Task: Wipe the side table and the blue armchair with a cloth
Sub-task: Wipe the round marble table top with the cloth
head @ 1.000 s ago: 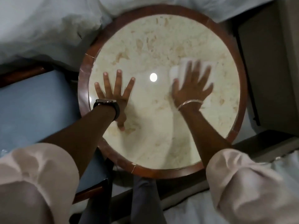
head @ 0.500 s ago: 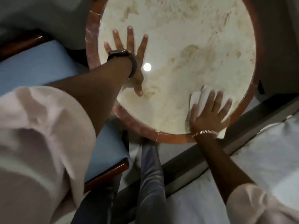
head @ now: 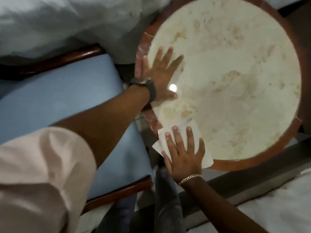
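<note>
The round side table (head: 235,81) has a cream marble top and a reddish-brown wooden rim. My left hand (head: 161,73), with a dark watch on the wrist, lies flat with fingers spread on the table's left edge. My right hand (head: 183,153), wearing a bracelet, presses flat on a white cloth (head: 204,155) at the table's near-left rim; part of the cloth hangs over the edge. The blue armchair (head: 58,98) with a dark wooden frame stands to the left of the table, partly hidden by my left arm.
White bedding (head: 67,22) lies behind the armchair and table. More white fabric (head: 277,207) sits at the lower right beside a dark ledge (head: 244,187). My legs (head: 168,207) in dark trousers stand between armchair and ledge.
My right hand has slid the cloth from the table's far right, down along the near rim, to the near-left edge. My left hand stayed flat on the table's left side.
</note>
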